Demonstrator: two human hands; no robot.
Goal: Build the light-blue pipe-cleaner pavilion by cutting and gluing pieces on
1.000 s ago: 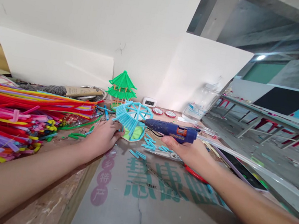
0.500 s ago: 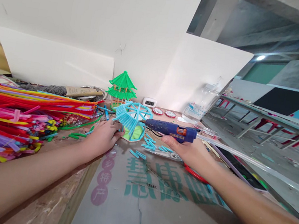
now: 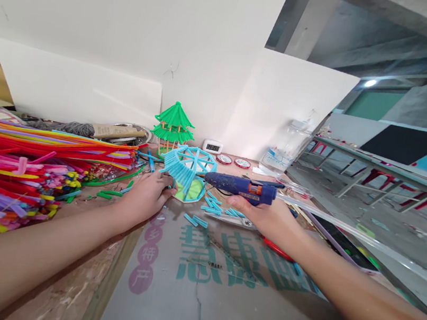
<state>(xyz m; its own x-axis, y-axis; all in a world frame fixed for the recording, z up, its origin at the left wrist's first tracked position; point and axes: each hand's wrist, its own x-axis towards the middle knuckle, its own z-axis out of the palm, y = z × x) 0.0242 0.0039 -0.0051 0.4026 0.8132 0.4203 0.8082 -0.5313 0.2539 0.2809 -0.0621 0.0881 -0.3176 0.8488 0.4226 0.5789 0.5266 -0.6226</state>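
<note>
My left hand (image 3: 152, 192) is closed on the near left edge of a small pavilion model (image 3: 178, 168), built of light blue pipe cleaners over a pale green base. Its roof is covered with blue strips on the left and front, while the right and back show bare spokes. My right hand (image 3: 256, 212) grips a dark blue hot glue gun (image 3: 239, 186), its nozzle pointing left at the roof's right side. Short blue pipe cleaner pieces (image 3: 213, 203) lie just below the gun. Scissors (image 3: 234, 220) with red handles rest partly under my right hand.
Bundles of coloured pipe cleaners (image 3: 35, 171) fill the left side. Behind stand a green pavilion model (image 3: 174, 127), a small digital clock (image 3: 213, 146), two round red-rimmed lids (image 3: 242, 163) and a clear plastic bottle (image 3: 281, 149). A phone (image 3: 340, 240) lies at the right edge.
The glue gun's nozzle has shifted slightly left and down along the roof's edge. My left hand stays on the model.
</note>
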